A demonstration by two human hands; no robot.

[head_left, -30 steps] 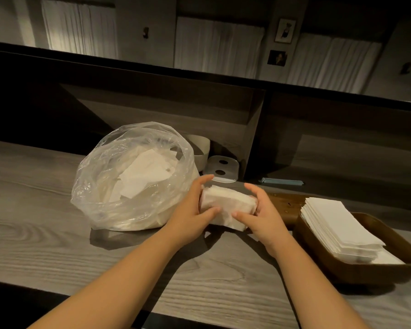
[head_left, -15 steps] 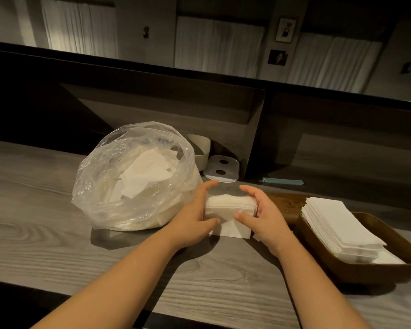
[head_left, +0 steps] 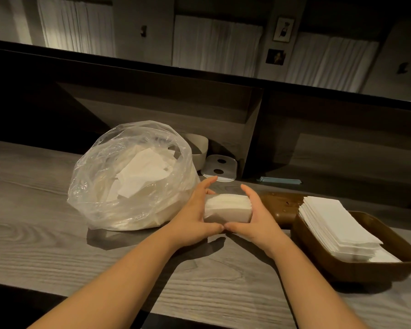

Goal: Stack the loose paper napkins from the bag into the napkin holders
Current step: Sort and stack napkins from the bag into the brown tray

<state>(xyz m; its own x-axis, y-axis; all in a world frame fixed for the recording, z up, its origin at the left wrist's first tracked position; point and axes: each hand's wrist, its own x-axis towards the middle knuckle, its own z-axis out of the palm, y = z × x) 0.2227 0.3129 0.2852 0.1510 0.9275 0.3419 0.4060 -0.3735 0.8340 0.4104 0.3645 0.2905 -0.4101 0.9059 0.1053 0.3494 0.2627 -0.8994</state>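
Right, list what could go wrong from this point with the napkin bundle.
1. The white paper napkin bundle is only squeezed at its ends by the left hand and right hand; loose sheets may fan out.
2. The brown wooden napkin holder already carries a tall leaning white stack; adding more could topple it.

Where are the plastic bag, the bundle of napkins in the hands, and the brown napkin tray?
plastic bag (head_left: 97,186): head view, on its clear left wall.
bundle of napkins (head_left: 227,208): head view, on its near face.
brown napkin tray (head_left: 370,269): head view, on its near outer wall.
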